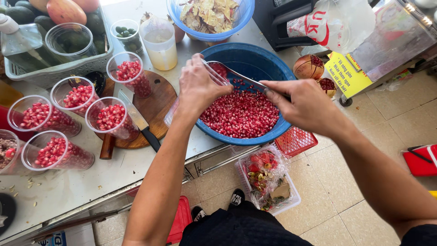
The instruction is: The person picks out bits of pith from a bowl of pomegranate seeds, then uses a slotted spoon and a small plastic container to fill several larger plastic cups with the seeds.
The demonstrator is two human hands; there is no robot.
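At the far left of the worktop (59, 191), filled cups (57, 152) of red seeds stand in a cluster, with a knife (139, 120) lying on a round board (157, 102) just beside them. Behind, a grey basket (54, 73) holds fruit. The left hand (198, 86) has its fingers clamped round a clear cup (214, 75), tilted on its side over the rim of the blue basin (255, 59). The basin sits at the worktop's edge, holding a heap of seeds (241, 114). The right hand (305, 107) pinches a metal spoon (236, 77), fingers together on its handle, the bowl at the cup's mouth. Right of the basin lie cut pomegranates (309, 67).
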